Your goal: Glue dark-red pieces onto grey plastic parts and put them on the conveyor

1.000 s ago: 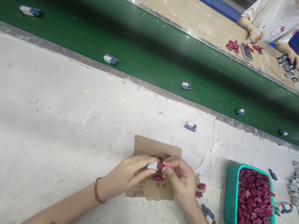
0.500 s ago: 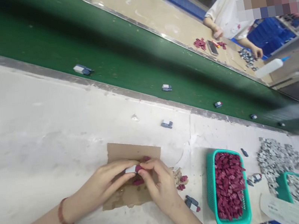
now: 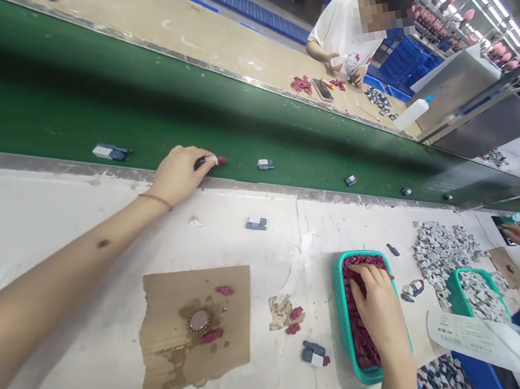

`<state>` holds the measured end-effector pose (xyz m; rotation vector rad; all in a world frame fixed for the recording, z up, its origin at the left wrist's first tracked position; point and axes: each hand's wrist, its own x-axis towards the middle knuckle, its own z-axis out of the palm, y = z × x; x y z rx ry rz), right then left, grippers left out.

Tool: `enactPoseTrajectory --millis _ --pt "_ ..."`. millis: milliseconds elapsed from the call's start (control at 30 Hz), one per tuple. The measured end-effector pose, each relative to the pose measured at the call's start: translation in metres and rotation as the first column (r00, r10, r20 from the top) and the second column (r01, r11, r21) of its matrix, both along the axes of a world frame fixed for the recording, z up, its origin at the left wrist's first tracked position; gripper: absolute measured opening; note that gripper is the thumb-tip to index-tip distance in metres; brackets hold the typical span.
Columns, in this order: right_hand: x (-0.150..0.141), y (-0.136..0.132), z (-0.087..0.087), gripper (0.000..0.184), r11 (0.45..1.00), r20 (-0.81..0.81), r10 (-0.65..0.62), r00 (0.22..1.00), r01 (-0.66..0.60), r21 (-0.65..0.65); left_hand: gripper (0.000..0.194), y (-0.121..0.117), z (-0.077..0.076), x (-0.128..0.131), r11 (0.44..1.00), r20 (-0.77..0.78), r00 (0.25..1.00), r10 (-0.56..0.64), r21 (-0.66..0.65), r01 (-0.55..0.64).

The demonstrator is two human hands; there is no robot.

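At my eleven o'clock, a slanted release by my left hand [image 3: 182, 172], pinched shut on a blue-white-maroon plastic piece [image 3: 214, 160], could tip it on the green belt [image 3: 153, 113] beside five similar pieces [image 3: 110, 151], while at one o'clock my curled right hand [image 3: 379, 307], opening and hold unclear, could drag maroon plastic bits [image 3: 361, 336] over the teal perforated basket [image 3: 341, 313].

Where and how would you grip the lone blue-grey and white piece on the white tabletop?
I'd pinch the lone piece across its two long sides, near the middle, coming from above: it lies flat, is clearly longer than wide, and nothing touches it. The left hand is nearer but holds another piece.
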<state>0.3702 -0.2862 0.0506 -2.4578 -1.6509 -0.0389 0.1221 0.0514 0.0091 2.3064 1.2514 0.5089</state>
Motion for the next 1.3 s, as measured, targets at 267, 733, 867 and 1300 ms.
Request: enactPoseTrajectory --millis 267,733,867,1300 --pt "0.006 0.004 -0.005 0.028 0.995 -0.001 0.097 0.995 -0.097 0.030 0.045 0.014 -0.015 0.076 0.972 0.037 0.985 -0.168 0.174 0.159" --pt "-0.058 0.026 0.005 0.028 0.848 -0.954 0.070 0.290 0.487 0.210 0.047 -0.032 -0.011 0.105 0.912 0.465 0.865 -0.188 -0.244 0.329" --pt "-0.080 0.046 -0.003 0.026 0.878 -0.980 0.091 0.178 0.450 0.163 0.036 -0.061 0.004 0.044 0.742 0.646 0.763 0.001 -0.512 0.433" --pt "-0.154 0.086 -0.036 0.017 0.909 -0.694 0.415 0.589 -0.310 0.280 0.034 -0.145 0.001 -0.090 0.503 0.488 0.677 0.551 -0.841 0.197"
